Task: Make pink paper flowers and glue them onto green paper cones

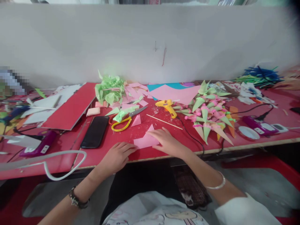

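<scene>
A folded piece of pink paper [145,142] lies near the front edge of the red table, one pointed flap standing up at its top. My left hand [119,154] has its fingertips closed at the paper's left corner. On the right end, my right hand [166,141] grips the paper, its fingers over the flap and the thumb side low. Just behind are a small folded pink triangle [136,120] and yellow-handled scissors [122,124]. A thin wooden stick [164,121] lies beyond my right hand, with a yellow glue gun [167,107] behind it.
A black phone [95,132] is left of my hands. Paper flowers [207,112] pile up at right, beside a purple power strip [260,126]. Green crumpled paper [110,89], a red board [70,107] and pink sheets [174,93] lie behind. Another person's hand [289,82] shows at far right.
</scene>
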Motion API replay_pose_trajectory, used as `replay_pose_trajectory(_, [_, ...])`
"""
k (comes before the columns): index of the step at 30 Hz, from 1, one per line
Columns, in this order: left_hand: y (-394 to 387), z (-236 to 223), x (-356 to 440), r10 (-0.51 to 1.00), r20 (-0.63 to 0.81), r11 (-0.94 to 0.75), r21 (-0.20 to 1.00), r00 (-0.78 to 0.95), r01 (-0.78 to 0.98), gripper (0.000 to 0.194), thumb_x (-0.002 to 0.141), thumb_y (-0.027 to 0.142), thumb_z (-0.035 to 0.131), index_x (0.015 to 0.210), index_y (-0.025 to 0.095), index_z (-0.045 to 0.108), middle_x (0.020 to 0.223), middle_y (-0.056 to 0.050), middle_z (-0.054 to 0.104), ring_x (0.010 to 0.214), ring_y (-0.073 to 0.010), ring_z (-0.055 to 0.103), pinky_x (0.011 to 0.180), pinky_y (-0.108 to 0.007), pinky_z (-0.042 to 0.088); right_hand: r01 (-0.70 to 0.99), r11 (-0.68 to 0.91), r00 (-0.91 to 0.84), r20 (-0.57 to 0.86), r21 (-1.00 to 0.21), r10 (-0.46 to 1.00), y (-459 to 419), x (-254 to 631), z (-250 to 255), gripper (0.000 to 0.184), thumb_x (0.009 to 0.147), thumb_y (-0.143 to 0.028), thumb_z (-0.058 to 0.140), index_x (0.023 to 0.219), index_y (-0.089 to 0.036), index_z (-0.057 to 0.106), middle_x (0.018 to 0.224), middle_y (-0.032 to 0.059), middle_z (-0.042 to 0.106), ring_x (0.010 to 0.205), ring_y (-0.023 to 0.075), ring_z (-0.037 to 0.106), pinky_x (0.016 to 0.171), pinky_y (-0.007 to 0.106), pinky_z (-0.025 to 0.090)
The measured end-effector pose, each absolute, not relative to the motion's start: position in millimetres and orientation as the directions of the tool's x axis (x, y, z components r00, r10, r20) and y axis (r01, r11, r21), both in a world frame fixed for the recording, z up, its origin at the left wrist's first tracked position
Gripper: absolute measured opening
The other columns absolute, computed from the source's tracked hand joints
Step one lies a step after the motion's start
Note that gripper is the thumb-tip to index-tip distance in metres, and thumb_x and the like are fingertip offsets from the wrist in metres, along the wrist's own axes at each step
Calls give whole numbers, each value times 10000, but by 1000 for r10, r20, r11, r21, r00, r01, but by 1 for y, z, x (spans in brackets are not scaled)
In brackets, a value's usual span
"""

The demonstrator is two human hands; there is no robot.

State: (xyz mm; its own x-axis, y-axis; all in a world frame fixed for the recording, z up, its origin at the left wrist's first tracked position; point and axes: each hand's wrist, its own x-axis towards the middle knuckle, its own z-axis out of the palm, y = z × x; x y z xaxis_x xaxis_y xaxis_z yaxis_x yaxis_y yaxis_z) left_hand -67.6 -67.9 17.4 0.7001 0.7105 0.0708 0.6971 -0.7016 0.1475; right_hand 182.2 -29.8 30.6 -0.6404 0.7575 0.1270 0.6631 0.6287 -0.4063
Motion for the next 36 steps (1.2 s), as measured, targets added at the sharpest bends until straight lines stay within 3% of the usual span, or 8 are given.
replay_pose_trajectory(4, [-71,23,-59,737,190,-676,194,649,710,356,806,126,399,1133,215,507,1097,-41,558,1013,-157,479,897,-319,382,645,619,-675,45,-447,736,-21,169,28,361,783,-122,465,1131,-211,500,1145,82,552,1099,205,465,982,512,168])
replay_pose_trajectory(8, [-69,33,-41,757,309,-642,190,576,743,291,841,198,387,1097,193,526,1065,-69,554,971,-177,481,828,-326,389,643,623,-679,46,-445,733,-19,176,39,223,792,-107,433,882,-214,607,959,40,602,976,179,518,966,520,142])
replay_pose_trajectory(13, [-50,31,-6,765,206,-633,66,610,772,241,830,219,429,1034,195,555,1014,-62,572,942,-211,491,788,-358,384,686,594,-571,193,-421,798,-12,183,38,247,756,-88,468,690,-234,655,1142,26,509,1127,220,404,972,500,148])
replay_pose_trajectory(18, [-41,15,7,822,65,-570,87,566,817,254,837,207,411,1056,148,527,945,-86,554,858,-196,537,742,-325,433,574,415,-490,110,-706,865,1,190,23,327,765,-71,371,763,-208,668,876,19,633,883,151,574,891,360,356])
replay_pose_trajectory(22, [-44,9,9,879,20,-473,168,477,865,282,837,205,403,1096,147,499,938,-81,536,778,-167,560,703,-288,458,431,230,-391,50,-873,919,1,193,12,214,779,-215,432,809,-164,638,855,35,658,860,163,592,788,289,429])
replay_pose_trajectory(27, [-46,7,16,907,52,-420,144,417,896,356,823,182,404,1163,96,462,941,-111,539,804,-198,564,740,-330,459,408,119,-275,3,-905,962,-6,187,3,182,768,-291,466,879,-176,554,823,27,638,734,145,590,662,265,443])
replay_pose_trajectory(32, [-45,7,22,913,50,-408,58,406,911,388,844,192,353,1201,64,433,940,-130,544,797,-225,573,712,-358,465,465,51,-200,-48,-884,979,-14,181,0,162,777,-289,425,901,-206,487,632,-28,586,526,118,525,510,232,392])
replay_pose_trajectory(36, [-45,9,24,910,28,-415,24,415,909,409,845,209,355,1226,72,412,962,-131,548,793,-230,580,696,-362,467,525,32,-161,-62,-851,985,-13,180,2,217,774,-284,426,972,-215,483,596,-36,572,539,129,532,534,242,396])
